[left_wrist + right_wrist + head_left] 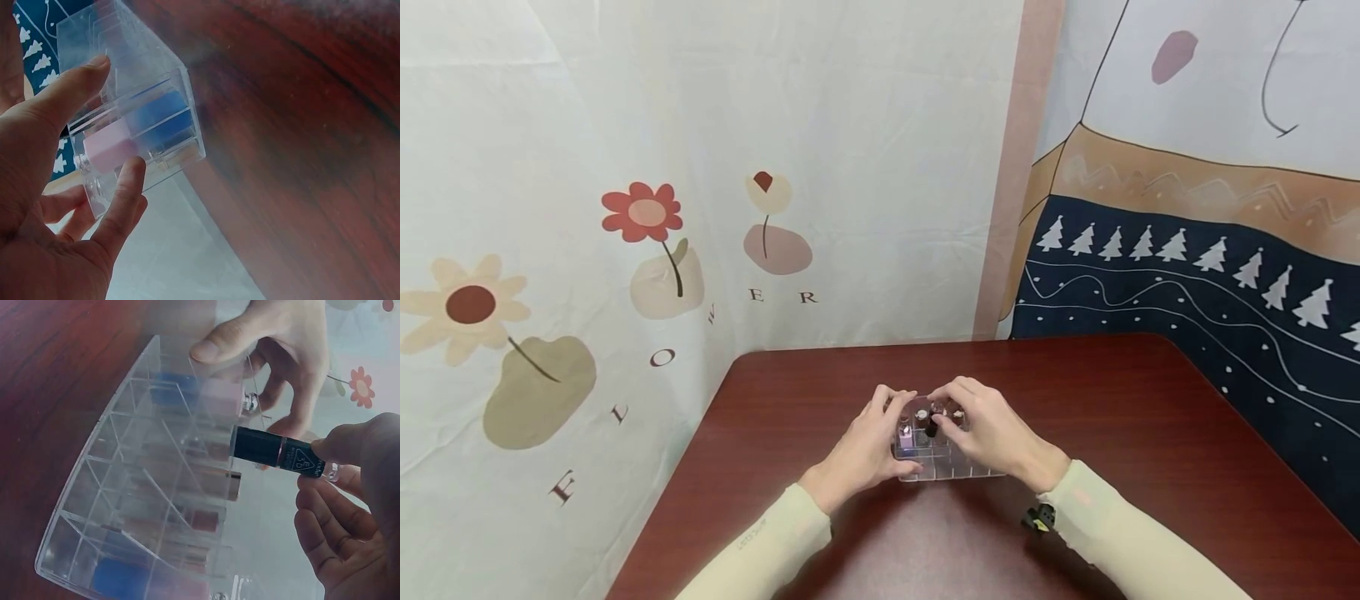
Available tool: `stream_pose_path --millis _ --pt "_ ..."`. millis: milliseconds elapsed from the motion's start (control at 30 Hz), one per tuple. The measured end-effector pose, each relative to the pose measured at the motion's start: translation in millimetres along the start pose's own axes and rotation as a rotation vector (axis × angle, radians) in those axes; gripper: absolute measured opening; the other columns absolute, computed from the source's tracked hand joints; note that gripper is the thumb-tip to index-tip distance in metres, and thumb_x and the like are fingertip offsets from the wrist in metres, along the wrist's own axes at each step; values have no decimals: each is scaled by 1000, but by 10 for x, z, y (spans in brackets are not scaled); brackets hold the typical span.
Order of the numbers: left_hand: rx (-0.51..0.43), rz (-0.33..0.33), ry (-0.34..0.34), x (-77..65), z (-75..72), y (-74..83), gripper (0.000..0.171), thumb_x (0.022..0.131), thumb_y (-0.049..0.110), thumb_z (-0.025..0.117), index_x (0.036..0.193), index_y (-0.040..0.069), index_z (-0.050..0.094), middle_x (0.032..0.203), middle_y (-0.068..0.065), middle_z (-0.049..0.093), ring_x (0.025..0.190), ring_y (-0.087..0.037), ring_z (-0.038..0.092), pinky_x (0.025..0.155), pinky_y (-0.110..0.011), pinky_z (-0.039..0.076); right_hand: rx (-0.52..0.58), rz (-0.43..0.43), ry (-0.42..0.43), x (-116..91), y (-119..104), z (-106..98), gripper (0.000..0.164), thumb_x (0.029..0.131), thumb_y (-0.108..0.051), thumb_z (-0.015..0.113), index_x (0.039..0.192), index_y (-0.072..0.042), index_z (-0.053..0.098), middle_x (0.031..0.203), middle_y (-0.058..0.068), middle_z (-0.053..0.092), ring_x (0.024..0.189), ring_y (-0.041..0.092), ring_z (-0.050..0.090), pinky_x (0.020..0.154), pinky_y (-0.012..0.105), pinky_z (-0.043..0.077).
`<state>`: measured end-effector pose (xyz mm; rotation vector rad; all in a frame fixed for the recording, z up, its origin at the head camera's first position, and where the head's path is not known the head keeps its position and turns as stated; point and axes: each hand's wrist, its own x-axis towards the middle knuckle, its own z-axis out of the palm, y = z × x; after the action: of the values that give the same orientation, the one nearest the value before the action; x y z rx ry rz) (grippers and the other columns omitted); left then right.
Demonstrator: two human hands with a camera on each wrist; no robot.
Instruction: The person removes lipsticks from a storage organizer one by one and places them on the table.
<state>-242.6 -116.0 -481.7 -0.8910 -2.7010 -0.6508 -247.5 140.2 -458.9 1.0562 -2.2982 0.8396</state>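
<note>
A clear plastic divided organizer [942, 469] stands on the table, with lipsticks in several of its compartments. My left hand [867, 443] grips its left side, the thumb at the near edge and the fingers toward the back. In the left wrist view, a pink and blue tube [109, 147] shows through the clear wall beside the fingers. My right hand [1000, 433] pinches a black lipstick tube [269, 449] by its clear-tipped end, between thumb and fingers. The tube's other end is right at the compartment openings, overlapping the organizer in the right wrist view.
The reddish-brown wooden table [790, 400] surrounds the organizer. Behind it hangs a pale cloth [880, 167] with printed flowers, and a dark blue cloth [1150, 308] with white trees is on the right. A black device [1040, 518] sits at the right wrist.
</note>
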Motion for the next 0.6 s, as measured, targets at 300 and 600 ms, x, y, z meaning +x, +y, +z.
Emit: stream_pose_path --millis 300,600 --pt "31 16 19 14 27 -8 114 76 33 114 168 5 52 147 -17 54 130 -39 72 109 -51 69 -6 -13 69 50 76 -167 32 97 0 90 127 -4 79 116 7 79 92 13 80 79 33 73" --pt "34 15 11 35 9 -20 116 75 33 115 168 6 51 146 -17 55 128 -39 72 109 -52 69 -51 20 110 67 177 -338 33 98 -1 90 129 -7 79 115 6 79 91 12 78 78 32 72"
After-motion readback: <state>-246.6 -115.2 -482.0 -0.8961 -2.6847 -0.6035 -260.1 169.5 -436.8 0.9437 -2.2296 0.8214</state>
